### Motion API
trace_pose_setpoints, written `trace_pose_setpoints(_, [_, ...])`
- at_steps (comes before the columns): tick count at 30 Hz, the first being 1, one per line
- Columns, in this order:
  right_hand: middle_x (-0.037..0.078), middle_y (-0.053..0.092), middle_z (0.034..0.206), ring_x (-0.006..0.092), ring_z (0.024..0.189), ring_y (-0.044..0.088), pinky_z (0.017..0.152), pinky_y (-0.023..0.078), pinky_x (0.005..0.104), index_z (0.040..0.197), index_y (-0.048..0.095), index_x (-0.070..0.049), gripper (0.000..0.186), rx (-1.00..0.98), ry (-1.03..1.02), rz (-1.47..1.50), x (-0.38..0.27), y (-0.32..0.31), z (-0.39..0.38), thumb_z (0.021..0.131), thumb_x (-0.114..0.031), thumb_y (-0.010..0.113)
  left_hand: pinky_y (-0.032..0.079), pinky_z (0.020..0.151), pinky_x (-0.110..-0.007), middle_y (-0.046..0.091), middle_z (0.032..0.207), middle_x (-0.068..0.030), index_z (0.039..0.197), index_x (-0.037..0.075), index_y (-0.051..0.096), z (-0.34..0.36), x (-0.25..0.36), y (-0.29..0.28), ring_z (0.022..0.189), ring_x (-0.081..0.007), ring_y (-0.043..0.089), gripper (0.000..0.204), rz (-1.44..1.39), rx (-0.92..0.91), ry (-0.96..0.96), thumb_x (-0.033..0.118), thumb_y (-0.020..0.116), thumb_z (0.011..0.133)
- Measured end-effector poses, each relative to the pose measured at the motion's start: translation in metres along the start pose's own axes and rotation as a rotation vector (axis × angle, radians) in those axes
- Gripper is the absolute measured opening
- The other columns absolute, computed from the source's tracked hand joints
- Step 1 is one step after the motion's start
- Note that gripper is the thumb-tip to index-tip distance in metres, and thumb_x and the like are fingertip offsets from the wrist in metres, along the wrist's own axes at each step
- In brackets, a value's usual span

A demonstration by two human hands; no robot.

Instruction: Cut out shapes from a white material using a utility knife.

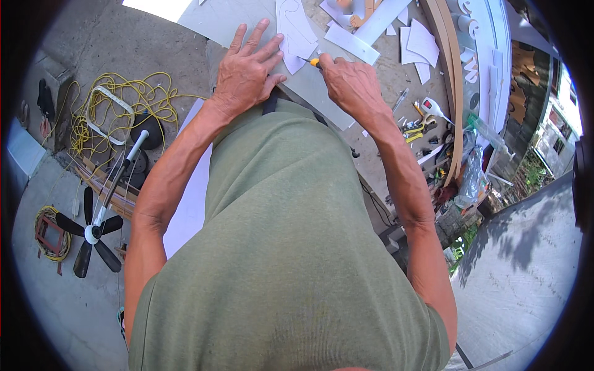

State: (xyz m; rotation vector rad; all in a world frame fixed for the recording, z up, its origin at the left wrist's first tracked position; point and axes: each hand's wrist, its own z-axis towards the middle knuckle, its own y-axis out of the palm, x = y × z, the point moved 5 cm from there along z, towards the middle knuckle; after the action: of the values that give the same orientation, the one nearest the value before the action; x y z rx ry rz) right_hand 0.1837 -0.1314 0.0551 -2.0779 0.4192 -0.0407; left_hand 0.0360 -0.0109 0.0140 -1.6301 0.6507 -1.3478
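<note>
My left hand (pixel 247 73) lies with its fingers spread on a grey sheet (pixel 317 98) at the table's near edge. Its fingertips reach the left edge of a white piece (pixel 294 28) with a curved outline drawn on it. In my right hand (pixel 352 83) is a yellow-handled craft knife (pixel 315 62), gripped close to its front end. The knife's thin dark blade points left, its tip at the lower part of the white piece. Whether the blade presses into the piece, I cannot tell.
White offcuts (pixel 422 44) and a pale strip (pixel 351 43) lie at the far right. Pliers (pixel 414 133), a white glue gun (pixel 433 107) and small tools crowd the table's right side, beside a curved brown edge (pixel 456 93). Left on the floor are yellow cord (pixel 77 117) and a black-bladed fan (pixel 93 234).
</note>
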Motion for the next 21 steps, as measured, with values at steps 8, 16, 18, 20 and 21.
trace_pose_setpoints(8, [0.020,0.070,0.080,0.0383,0.073,0.070,0.062,0.051,0.0475,0.097,0.057,-0.001,0.015,0.032,-0.032,0.079,0.002,0.011,-0.006,0.098,-0.016,0.054,0.015,0.127,-0.058,0.034,0.165,0.0026,0.152,0.027,0.049,0.037,0.006,0.006,0.156,-0.0276,0.019,0.082,0.016,-0.041,0.102,0.038,0.082,0.077])
trace_pose_setpoints(16, [0.026,0.067,0.071,0.0438,0.066,0.068,0.060,0.051,0.0537,0.096,0.053,0.002,0.026,-0.133,0.024,0.159,-0.009,0.015,-0.002,0.104,-0.022,0.046,0.012,0.127,-0.058,0.028,0.168,0.0064,0.155,0.036,0.043,0.039,-0.006,0.016,0.157,-0.0273,0.017,0.090,0.028,-0.074,0.100,0.040,0.082,0.074])
trace_pose_setpoints(18, [0.025,0.069,0.073,0.0426,0.070,0.070,0.062,0.053,0.0508,0.092,0.054,0.003,0.011,-0.162,0.043,0.166,-0.014,0.009,-0.002,0.092,-0.007,0.052,0.012,0.127,-0.058,0.029,0.167,0.0062,0.154,0.036,0.043,0.037,-0.005,0.017,0.157,-0.0271,0.018,0.090,0.029,-0.076,0.085,0.039,0.083,0.074])
trace_pose_setpoints(20, [0.026,0.068,0.073,0.0427,0.070,0.070,0.062,0.054,0.0507,0.092,0.054,0.004,0.011,-0.168,0.036,0.172,-0.013,0.011,-0.003,0.092,-0.007,0.052,0.013,0.127,-0.058,0.032,0.166,0.0060,0.153,0.035,0.046,0.041,-0.002,0.012,0.156,-0.0271,0.019,0.089,0.012,-0.060,0.074,0.035,0.084,0.073])
trace_pose_setpoints(21, [0.026,0.068,0.073,0.0428,0.070,0.071,0.063,0.054,0.0506,0.092,0.053,0.004,0.011,-0.166,0.036,0.178,-0.013,0.011,-0.003,0.092,-0.007,0.052,0.013,0.127,-0.058,0.032,0.166,0.0060,0.153,0.035,0.046,0.043,0.000,0.006,0.156,-0.0271,0.019,0.089,0.011,-0.061,0.070,0.035,0.084,0.073])
